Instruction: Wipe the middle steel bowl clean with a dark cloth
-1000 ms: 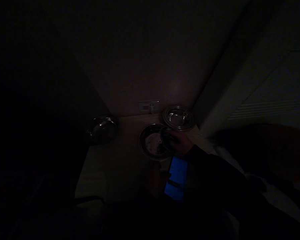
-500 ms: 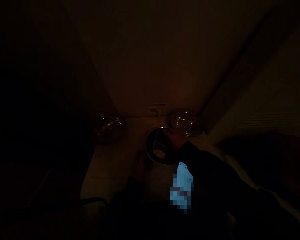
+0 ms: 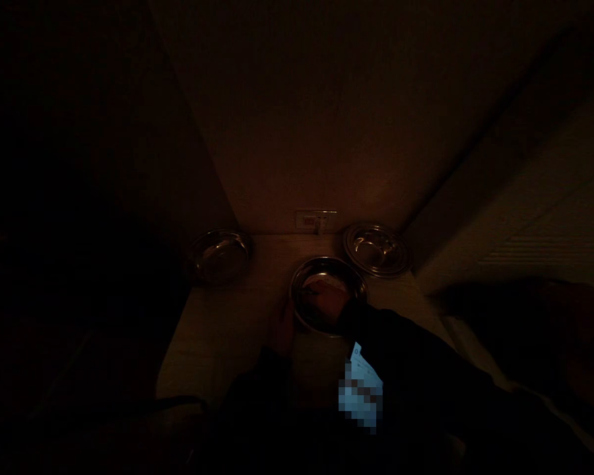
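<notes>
The scene is very dark. In the head view a round metal bowl (image 3: 323, 332) stands on the pale table in front of me. My right hand (image 3: 329, 301) reaches into it from the right, fingers toward its left side. Whether they hold anything is lost in shadow. A pale patch shows on the bowl's inner surface behind the hand. My left hand (image 3: 281, 326) is at the bowl's left rim, apparently touching it. Its fingers are too dim to make out.
A second metal bowl (image 3: 222, 258) sits at the table's back left, and a wide-rimmed metal dish (image 3: 378, 251) at the back right. A wall outlet (image 3: 315, 220) with a plug is behind them. A lit screen (image 3: 362, 382), partly pixelated, glows below my right forearm.
My right hand has moved from the bowl's right side down and left into its middle. More of the bowl's far rim now shows. The view has shifted slightly.
</notes>
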`<state>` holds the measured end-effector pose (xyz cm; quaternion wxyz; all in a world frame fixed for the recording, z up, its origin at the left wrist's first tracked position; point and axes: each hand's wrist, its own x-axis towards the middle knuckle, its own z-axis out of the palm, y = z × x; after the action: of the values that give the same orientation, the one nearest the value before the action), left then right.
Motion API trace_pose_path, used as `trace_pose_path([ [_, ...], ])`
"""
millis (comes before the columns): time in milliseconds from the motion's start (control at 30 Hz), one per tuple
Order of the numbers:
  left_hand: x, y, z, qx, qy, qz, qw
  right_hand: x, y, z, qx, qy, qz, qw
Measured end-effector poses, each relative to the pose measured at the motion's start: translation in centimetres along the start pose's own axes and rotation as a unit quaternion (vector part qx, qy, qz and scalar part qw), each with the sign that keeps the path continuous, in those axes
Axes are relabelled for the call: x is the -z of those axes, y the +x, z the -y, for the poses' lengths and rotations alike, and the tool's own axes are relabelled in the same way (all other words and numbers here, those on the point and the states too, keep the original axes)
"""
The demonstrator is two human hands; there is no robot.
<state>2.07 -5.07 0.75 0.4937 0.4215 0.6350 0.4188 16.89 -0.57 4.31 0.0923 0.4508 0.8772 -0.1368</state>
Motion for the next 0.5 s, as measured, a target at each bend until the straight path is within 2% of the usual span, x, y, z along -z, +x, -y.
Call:
trace_pose_path([
  [167,-0.2,0.2,-0.1,-0.015,0.001,-0.019,1.000,0.8,0.3,-2.5,-0.105,-0.057,-0.038,0.992],
  [300,-0.1,0.5,0.1,-0.023,0.003,-0.026,0.999,0.6,0.5,-2.4,-0.152,-0.054,-0.045,0.986],
  [400,0.3,0.7,0.1,-0.034,0.001,-0.019,0.999,-0.1,0.9,-0.8,-0.111,-0.027,-0.044,0.992],
  [500,0.6,0.7,-0.1,-0.041,0.000,-0.009,0.999,-0.8,0.4,0.5,0.000,0.011,-0.032,0.999],
])
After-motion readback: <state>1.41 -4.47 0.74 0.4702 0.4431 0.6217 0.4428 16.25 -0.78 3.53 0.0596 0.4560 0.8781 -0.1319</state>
